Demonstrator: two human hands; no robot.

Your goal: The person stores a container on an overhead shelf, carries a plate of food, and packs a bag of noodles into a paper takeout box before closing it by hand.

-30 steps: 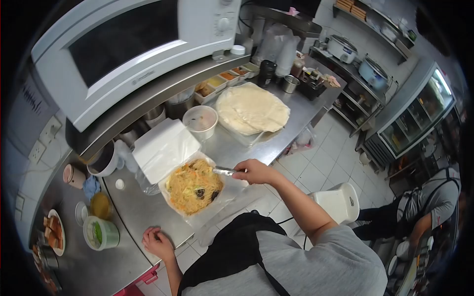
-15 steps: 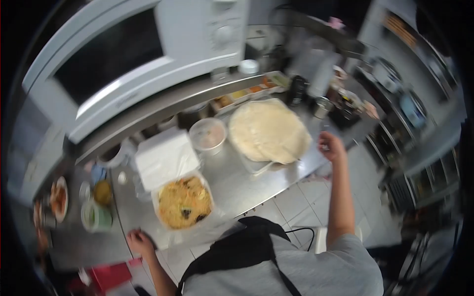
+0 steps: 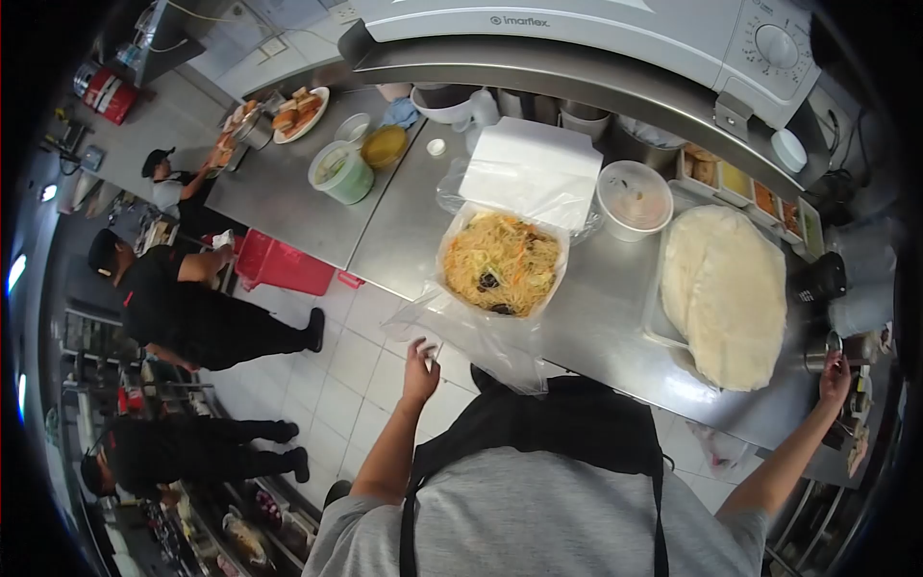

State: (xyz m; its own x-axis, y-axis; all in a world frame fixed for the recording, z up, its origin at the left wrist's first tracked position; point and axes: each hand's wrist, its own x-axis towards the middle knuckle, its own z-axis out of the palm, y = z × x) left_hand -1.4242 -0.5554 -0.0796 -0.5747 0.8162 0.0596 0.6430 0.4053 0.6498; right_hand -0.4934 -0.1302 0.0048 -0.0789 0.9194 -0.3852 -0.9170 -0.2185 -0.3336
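Observation:
My right hand (image 3: pixel 835 377) is at the right end of the steel counter, its fingers closed on a small shiny metal utensil (image 3: pixel 834 341) whose kind I cannot make out. A metal cup (image 3: pixel 816 362) stands just beside it. My left hand (image 3: pixel 420 372) hangs in front of the counter's edge, holding nothing, its fingers loosely curled and apart. Nearest to it is a clear plastic bag (image 3: pixel 481 338) under an open white takeout box (image 3: pixel 531 159). Noodles with vegetables and dark pieces (image 3: pixel 502 260) fill the box. Pale round wrappers (image 3: pixel 723 293) lie stacked on a tray right of it.
A lidded plastic tub (image 3: pixel 635 200) stands behind the counter's middle. Ingredient bins (image 3: pixel 735 183) line the back right, below a shelf with a white oven (image 3: pixel 596 24). At left are a green tub (image 3: pixel 342 173) and a red bin (image 3: pixel 288 264). Several co-workers (image 3: pixel 192 303) stand left.
My view has swung left, bringing the co-workers into sight. My right hand stays at the counter's right end, now closer to the metal cup. My left hand still hangs by the counter's front.

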